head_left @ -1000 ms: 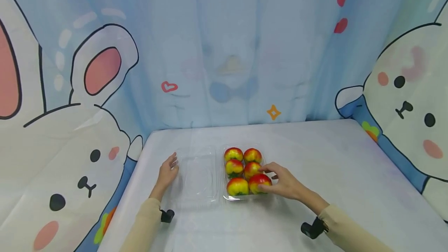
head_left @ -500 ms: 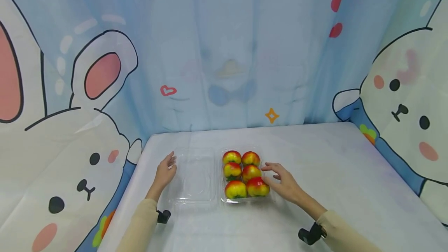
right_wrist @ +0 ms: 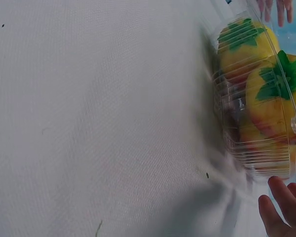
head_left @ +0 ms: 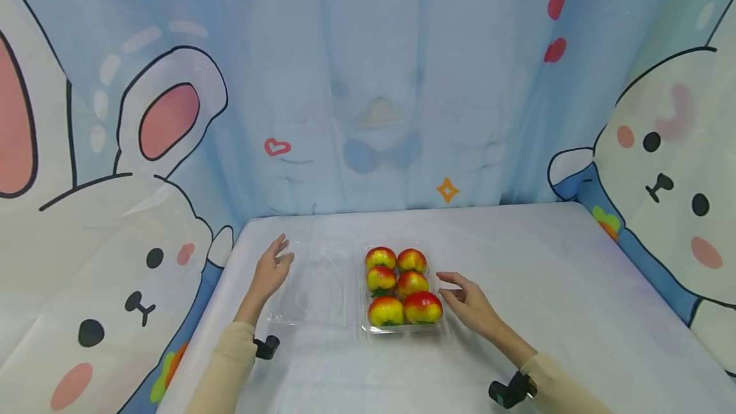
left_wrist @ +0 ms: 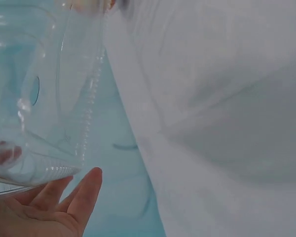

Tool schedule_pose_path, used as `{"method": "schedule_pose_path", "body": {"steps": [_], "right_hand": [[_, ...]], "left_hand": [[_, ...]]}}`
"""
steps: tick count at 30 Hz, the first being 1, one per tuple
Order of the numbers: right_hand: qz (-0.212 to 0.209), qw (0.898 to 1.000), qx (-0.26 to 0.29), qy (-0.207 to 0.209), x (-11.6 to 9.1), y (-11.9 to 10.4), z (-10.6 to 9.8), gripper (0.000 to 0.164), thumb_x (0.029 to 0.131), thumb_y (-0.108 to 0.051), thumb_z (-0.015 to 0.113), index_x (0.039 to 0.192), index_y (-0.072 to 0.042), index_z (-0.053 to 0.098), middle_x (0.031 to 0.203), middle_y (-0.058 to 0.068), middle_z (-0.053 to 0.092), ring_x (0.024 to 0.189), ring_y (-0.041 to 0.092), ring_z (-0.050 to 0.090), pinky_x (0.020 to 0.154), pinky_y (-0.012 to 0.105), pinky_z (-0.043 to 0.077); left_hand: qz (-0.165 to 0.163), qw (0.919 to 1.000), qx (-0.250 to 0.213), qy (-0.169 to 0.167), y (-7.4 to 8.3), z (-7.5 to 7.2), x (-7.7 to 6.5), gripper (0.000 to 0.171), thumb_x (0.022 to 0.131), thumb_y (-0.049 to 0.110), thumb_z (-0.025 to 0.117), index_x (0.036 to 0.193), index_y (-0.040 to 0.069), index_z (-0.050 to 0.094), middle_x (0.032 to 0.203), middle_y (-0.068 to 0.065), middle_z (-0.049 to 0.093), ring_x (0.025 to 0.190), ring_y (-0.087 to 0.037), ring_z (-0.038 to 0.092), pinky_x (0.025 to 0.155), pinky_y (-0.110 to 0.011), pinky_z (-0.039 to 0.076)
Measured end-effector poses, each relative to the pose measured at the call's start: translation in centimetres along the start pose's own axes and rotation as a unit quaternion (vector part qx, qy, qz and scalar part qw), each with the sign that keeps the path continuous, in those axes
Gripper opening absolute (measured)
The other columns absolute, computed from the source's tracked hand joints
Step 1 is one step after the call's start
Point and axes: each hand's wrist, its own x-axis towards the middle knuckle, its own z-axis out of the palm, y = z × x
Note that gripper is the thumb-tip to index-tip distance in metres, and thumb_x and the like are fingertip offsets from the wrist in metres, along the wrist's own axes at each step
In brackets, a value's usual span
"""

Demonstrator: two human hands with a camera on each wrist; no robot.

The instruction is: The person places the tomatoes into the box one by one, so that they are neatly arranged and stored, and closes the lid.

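A clear plastic clamshell box lies spread in the head view. Its base [head_left: 375,329] holds several red-and-yellow fruits [head_left: 423,307] with green leafy caps, set in two columns. To the left is its see-through lid [head_left: 313,286]. My left hand [head_left: 273,270] is at the lid's left edge, fingers extended; in the left wrist view the fingers [left_wrist: 86,197] lie against or just under the lid's rim [left_wrist: 81,133]. My right hand [head_left: 473,304] is beside the base's right side with relaxed fingers, holding nothing. In the right wrist view its fingertips [right_wrist: 281,190] are close to the base's corner; contact is unclear.
A white cloth covers the table [head_left: 517,248]. Behind it hangs a blue curtain [head_left: 379,50] with printed rabbits on both sides. A black wrist camera [head_left: 267,347] is strapped to the left wrist and another camera [head_left: 508,391] to the right.
My right hand has let go of the front right fruit and drawn back to the right. My left hand has moved slightly up, and the lid has shifted a little left and appears slightly raised.
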Motion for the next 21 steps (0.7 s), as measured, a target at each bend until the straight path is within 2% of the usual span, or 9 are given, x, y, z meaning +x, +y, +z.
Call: {"method": "schedule_pose_path", "body": {"steps": [5, 11, 15, 21], "right_hand": [[0.016, 1.0, 0.003, -0.002, 0.1, 0.1, -0.1, 0.038, 0.096, -0.002, 0.058, 0.132, 0.005, 0.054, 0.131, 0.029, 0.056, 0.095, 0.033, 0.07, 0.084, 0.035, 0.06], [0.022, 1.0, 0.006, -0.004, 0.1, 0.3, -0.1, 0.038, 0.096, -0.002, 0.058, 0.133, 0.005, 0.054, 0.13, 0.028, 0.058, 0.097, 0.031, 0.069, 0.084, 0.032, 0.059], [0.024, 1.0, 0.011, 0.0, 0.0, 0.3, -0.1, 0.038, 0.095, -0.002, 0.058, 0.132, 0.005, 0.054, 0.128, 0.027, 0.059, 0.098, 0.032, 0.068, 0.084, 0.03, 0.059], [0.02, 1.0, 0.002, 0.004, 0.0, 0.7, -0.1, 0.037, 0.095, -0.004, 0.059, 0.131, 0.005, 0.055, 0.124, 0.024, 0.062, 0.107, 0.035, 0.064, 0.084, 0.018, 0.056]], "left_hand": [[-0.006, 1.0, 0.003, -0.005, 1.4, -0.2, 0.0, 0.059, 0.101, 0.02, 0.047, 0.152, -0.003, 0.029, 0.15, -0.024, 0.042, 0.127, -0.046, 0.05, 0.106, -0.052, 0.044], [0.001, 0.9998, -0.018, -0.008, 3.3, -0.3, 0.0, 0.056, 0.104, 0.021, 0.043, 0.153, 0.001, 0.028, 0.155, -0.018, 0.036, 0.128, -0.042, 0.05, 0.099, -0.049, 0.051], [0.019, 0.9992, -0.032, -0.016, 4.3, -0.3, 0.0, 0.054, 0.105, 0.021, 0.04, 0.154, 0.002, 0.028, 0.157, -0.017, 0.032, 0.131, -0.041, 0.048, 0.099, -0.047, 0.052], [0.051, 0.9964, -0.063, -0.022, 5.7, -0.2, 0.1, 0.052, 0.106, 0.02, 0.038, 0.153, 0.001, 0.028, 0.158, -0.017, 0.03, 0.133, -0.041, 0.045, 0.098, -0.046, 0.052]]}}
